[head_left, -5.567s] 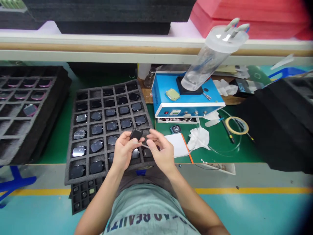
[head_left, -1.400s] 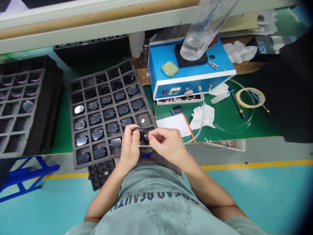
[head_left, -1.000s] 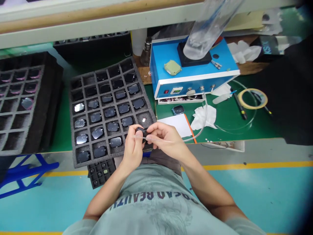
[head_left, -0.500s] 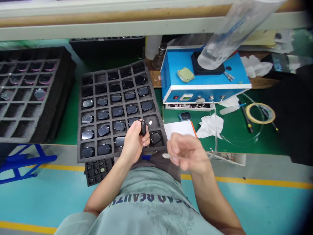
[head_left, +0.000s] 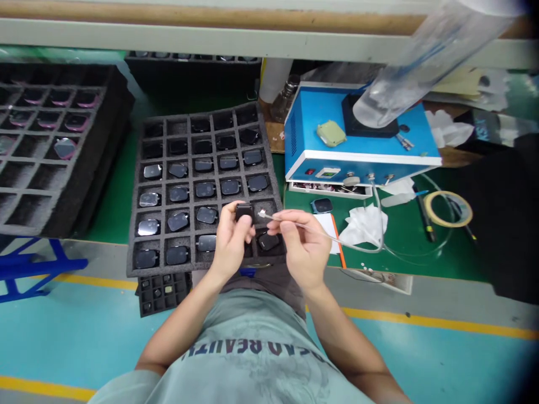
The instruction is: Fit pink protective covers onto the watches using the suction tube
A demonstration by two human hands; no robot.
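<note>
My left hand [head_left: 231, 238] is closed around a small black watch case [head_left: 244, 211], held above the front right part of a grey foam tray [head_left: 133, 235]. Just to its right, my right hand [head_left: 306, 241] pinches a thin clear tube [head_left: 351, 246] between thumb and fingers. The tube's whitish tip [head_left: 263, 214] points left towards the watch case, with a small gap between them. From my hand the tube loops back up to the front of a blue machine [head_left: 362, 151]. Several dark watch screens [head_left: 205, 189] lie in the tray's compartments.
Another foam tray stack [head_left: 113, 120] stands on the left. Around the machine are a green watch case [head_left: 331, 134], a clear cylinder [head_left: 404, 84], a blue-cased watch [head_left: 322, 206], crumpled tissue [head_left: 361, 226] and a tape roll [head_left: 448, 209]. A shelf edge [head_left: 210, 42] crosses above the table.
My right hand has moved up and turned, bringing the tube's tip close to the watch case. My left hand has tilted the watch case and still holds it. The view has shifted slightly.
</note>
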